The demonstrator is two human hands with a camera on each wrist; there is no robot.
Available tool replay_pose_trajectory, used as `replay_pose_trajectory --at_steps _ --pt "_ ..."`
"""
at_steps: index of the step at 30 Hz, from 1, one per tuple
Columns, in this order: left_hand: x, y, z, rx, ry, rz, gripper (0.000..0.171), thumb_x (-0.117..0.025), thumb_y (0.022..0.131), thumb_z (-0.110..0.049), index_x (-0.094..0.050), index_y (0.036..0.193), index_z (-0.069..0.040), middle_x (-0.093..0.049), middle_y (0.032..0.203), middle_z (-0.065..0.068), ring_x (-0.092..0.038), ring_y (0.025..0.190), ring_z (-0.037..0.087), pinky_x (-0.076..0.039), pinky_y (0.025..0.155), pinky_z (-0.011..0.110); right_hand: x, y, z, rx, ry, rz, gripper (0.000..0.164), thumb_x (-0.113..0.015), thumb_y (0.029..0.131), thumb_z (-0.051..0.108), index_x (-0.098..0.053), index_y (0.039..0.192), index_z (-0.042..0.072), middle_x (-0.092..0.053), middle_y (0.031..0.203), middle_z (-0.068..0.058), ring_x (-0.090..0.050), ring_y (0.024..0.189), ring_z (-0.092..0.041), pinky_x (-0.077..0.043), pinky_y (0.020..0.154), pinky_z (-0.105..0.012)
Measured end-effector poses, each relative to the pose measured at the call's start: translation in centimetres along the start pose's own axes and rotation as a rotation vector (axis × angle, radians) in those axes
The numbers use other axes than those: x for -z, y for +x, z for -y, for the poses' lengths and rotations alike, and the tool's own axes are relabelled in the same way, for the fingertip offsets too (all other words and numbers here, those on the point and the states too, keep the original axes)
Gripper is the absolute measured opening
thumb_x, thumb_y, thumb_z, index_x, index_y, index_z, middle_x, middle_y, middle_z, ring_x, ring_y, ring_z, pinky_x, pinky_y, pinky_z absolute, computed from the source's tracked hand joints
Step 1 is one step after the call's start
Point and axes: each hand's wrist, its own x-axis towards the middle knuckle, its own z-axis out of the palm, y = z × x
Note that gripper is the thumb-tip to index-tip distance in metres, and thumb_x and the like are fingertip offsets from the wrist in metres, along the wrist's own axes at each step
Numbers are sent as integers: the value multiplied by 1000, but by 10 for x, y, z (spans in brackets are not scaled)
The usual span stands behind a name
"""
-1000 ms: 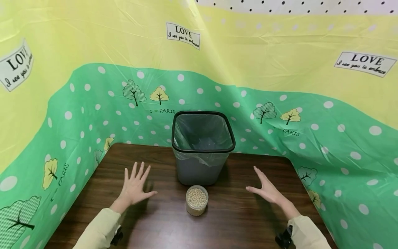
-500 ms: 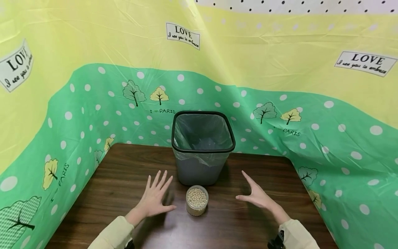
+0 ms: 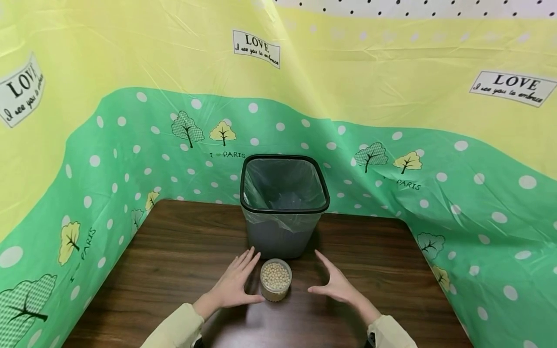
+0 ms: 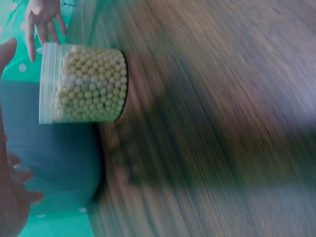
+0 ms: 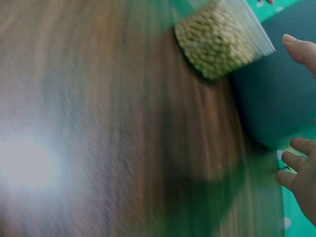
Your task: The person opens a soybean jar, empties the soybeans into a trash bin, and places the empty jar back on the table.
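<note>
A clear round jar [image 3: 275, 280] full of small pale beans or beads stands upright on the dark wooden table, with a lid at its top. My left hand [image 3: 233, 282] is just left of the jar, fingers spread and thumb tip close to its lower side. To the right, my right hand [image 3: 337, 285] is held with thumb and fingers apart, a wider gap between it and the jar. Both palms face the jar [image 4: 89, 84] from opposite sides. In the right wrist view the right fingers [image 5: 298, 163] hold nothing.
Directly behind the jar stands a grey bin [image 3: 278, 237] with a black rim and a clear plastic liner. The wooden table [image 3: 183, 241] ends at a green and yellow printed cloth [image 3: 174, 121] that hangs at the back and both sides.
Both hands have moved inward toward the jar, the left one rightward and down, the right one leftward and down. The jar and the bin have stayed in place.
</note>
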Motion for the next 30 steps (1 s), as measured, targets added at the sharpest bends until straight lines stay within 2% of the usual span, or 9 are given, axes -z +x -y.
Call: replay_pose_trajectory --at_steps 8,12,18,22,24,30 --pt "-15 14 -3 75 -107 55 98 -67 69 -61 -31 141 -5 -35 142 14 -38 126 30 -38 96 46 -33 5 2 42 61 37 98 -82 66 23 -23 142 2 -33 140 -21 -31 129 -35 -28 99 -56" --pt "-17 21 -4 122 -179 70 98 -71 67 -56 -31 141 -5 -43 136 11 -45 120 27 -42 91 45 -50 8 3 59 101 79 100 -81 67 21 -18 143 0 -35 138 -23 -32 128 -36 -28 99 -55" --pt "-20 28 -1 141 -207 73 97 -77 62 -49 -35 138 -5 -52 125 10 -51 112 24 -44 88 44 -71 15 4 50 171 114 102 -80 69 22 -14 143 -1 -36 139 -19 -35 127 -33 -32 100 -47" --pt "-22 31 2 127 -195 62 91 -80 59 -45 -43 131 -3 -52 123 9 -52 110 23 -45 87 42 -83 21 3 44 276 113 98 -81 68 17 -20 143 0 -34 140 -18 -37 125 -33 -36 99 -34" --pt "-23 33 3 123 -202 61 88 -81 58 -42 -45 129 -2 -53 121 9 -53 108 23 -45 87 41 -89 24 3 36 294 108 96 -82 66 18 -25 142 4 -37 139 -15 -39 124 -29 -37 98 -29" --pt "-23 36 7 138 -299 80 83 -84 59 -36 -48 125 0 -54 120 10 -53 107 23 -45 88 37 -99 28 4 28 255 54 97 -86 60 26 -31 139 14 -44 133 -5 -44 118 -22 -38 95 -36"
